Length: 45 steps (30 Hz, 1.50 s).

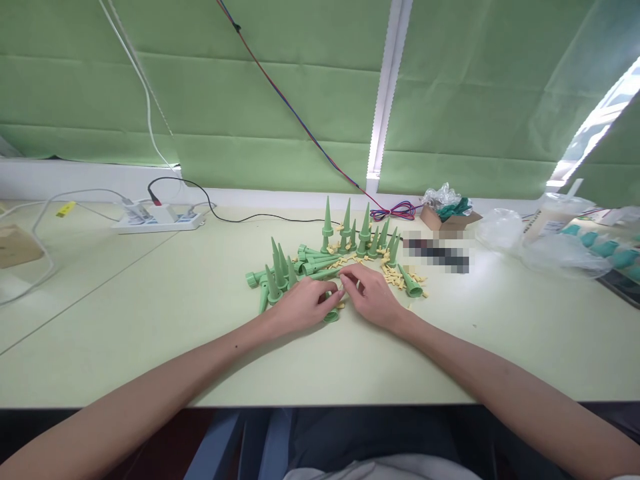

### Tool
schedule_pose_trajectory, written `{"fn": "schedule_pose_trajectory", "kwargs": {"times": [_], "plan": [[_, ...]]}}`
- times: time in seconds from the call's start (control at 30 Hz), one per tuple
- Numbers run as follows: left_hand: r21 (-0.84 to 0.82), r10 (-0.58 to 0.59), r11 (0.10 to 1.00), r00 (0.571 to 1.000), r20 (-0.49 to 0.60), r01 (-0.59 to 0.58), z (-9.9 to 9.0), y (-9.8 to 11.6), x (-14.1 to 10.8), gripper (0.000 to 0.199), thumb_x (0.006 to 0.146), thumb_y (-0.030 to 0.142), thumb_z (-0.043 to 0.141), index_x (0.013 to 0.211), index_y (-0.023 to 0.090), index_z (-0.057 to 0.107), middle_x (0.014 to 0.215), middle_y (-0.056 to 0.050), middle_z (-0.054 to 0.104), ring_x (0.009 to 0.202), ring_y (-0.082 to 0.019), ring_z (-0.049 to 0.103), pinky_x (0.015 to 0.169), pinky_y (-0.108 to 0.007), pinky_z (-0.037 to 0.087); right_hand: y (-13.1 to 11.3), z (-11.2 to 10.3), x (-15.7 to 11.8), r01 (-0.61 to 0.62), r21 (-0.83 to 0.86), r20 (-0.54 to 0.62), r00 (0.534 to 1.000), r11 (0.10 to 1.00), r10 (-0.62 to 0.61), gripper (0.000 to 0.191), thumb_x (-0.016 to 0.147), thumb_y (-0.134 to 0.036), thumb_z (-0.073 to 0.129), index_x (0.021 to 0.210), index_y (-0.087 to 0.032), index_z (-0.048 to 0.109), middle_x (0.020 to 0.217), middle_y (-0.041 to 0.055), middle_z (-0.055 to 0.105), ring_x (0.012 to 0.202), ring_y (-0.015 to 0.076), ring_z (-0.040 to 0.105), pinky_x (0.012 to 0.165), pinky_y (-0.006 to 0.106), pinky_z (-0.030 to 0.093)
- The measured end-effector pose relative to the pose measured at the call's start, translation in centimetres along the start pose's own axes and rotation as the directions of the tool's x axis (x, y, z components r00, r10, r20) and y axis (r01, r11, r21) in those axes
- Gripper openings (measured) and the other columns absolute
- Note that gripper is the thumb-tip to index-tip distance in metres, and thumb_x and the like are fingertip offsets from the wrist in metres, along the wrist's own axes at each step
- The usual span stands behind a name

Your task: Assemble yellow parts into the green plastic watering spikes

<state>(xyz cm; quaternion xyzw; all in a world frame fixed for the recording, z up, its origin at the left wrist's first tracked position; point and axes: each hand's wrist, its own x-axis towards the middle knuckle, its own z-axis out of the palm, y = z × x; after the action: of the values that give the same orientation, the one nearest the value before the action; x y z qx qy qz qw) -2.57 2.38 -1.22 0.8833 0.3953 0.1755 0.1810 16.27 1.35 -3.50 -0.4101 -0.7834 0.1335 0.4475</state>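
Observation:
My left hand point(307, 301) is closed, thumb and fingers around a green plastic spike point(331, 317) whose round rim shows below the thumb; the hand covers most of it. Fingertips of my right hand point(373, 293) are pinched together close to the left fingertips, and whatever they hold is too small or hidden to make out. Behind both hands lies a pile of green spikes point(320, 263). More green cones point(364, 233) stand upright at the back, several with yellow parts on them. Small yellow plastic pieces point(395, 277) are scattered beside the right hand, near a tilted spike point(411, 283).
At left sits a white power strip point(160, 223) with plugs and cables. A small cardboard box point(447, 220), coiled red-blue wire point(395, 212), a lidded cup point(555, 217), plastic bags and teal parts point(605, 248) are at the right. Green blinds hang behind.

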Motion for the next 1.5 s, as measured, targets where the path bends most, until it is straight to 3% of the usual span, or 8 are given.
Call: {"fn": "schedule_pose_trajectory", "kwargs": {"times": [0.5,1.2,1.5], "plan": [[-0.031,0.013,0.999,0.994,-0.104,-0.016,0.52,-0.58,0.26,0.032,0.097,0.034,0.043,0.071,0.018,0.054,0.055,0.004,0.043,0.051,-0.011,0.035,0.051,-0.026,0.026,-0.3,0.09,0.23,-0.118,0.086,-0.054,0.991,0.989,0.123,0.018,0.096,-0.028,0.049,0.082,-0.02,0.057,0.076,0.0016,0.061,0.067,0.0151,0.053,0.06,0.027,0.042],[-0.069,0.108,0.991,0.987,-0.119,-0.116,0.61,-0.65,0.21,0.025,0.094,0.029,0.047,0.079,0.017,0.064,0.052,0.006,0.043,0.048,-0.009,0.036,0.052,-0.023,0.029,-0.3,-0.21,0.27,-0.163,0.159,-0.071,0.982,0.974,0.175,0.016,0.094,-0.032,0.05,0.084,-0.02,0.056,0.073,0.0017,0.062,0.064,0.0153,0.057,0.059,0.027,0.045],[-0.043,0.094,0.994,0.977,-0.192,-0.104,0.31,-0.22,0.09,0.023,0.096,0.028,0.046,0.092,0.017,0.066,0.061,0.003,0.056,0.052,-0.01,0.047,0.057,-0.023,0.037,-0.07,-0.43,0.37,-0.2,0.184,-0.064,0.975,0.962,0.215,0.017,0.094,-0.033,0.051,0.084,-0.02,0.057,0.074,0.0028,0.064,0.064,0.0164,0.059,0.06,0.028,0.047]]}}
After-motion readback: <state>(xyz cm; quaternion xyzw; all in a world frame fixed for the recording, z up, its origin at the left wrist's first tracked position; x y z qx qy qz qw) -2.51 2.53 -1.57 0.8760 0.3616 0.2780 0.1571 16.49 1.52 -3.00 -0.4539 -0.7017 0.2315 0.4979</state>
